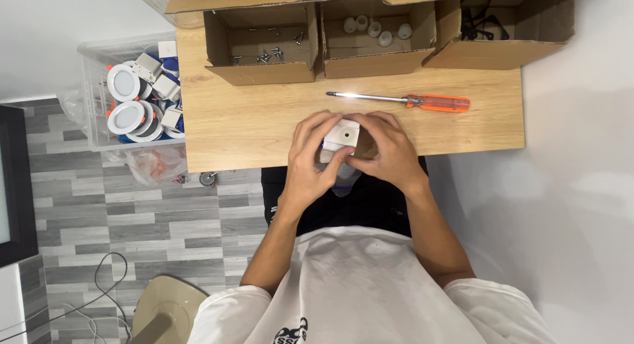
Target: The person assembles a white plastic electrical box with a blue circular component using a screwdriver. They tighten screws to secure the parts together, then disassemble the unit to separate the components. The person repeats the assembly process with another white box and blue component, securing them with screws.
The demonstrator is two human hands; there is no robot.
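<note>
White plastic box (343, 135) sits clasped between left hand (310, 162) and right hand (386, 152), each grip closed around it. Best kept low over the table (251, 119), thumbs steadying its near edge.

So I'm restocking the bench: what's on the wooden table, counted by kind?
Cardboard boxes: 3
Screwdriver with orange handle: 1
Small white plastic box, held by left hand and right hand: 1
Total: 5

wooden table (231, 129), grey plank floor (132, 218), white wall (581, 185)
</note>
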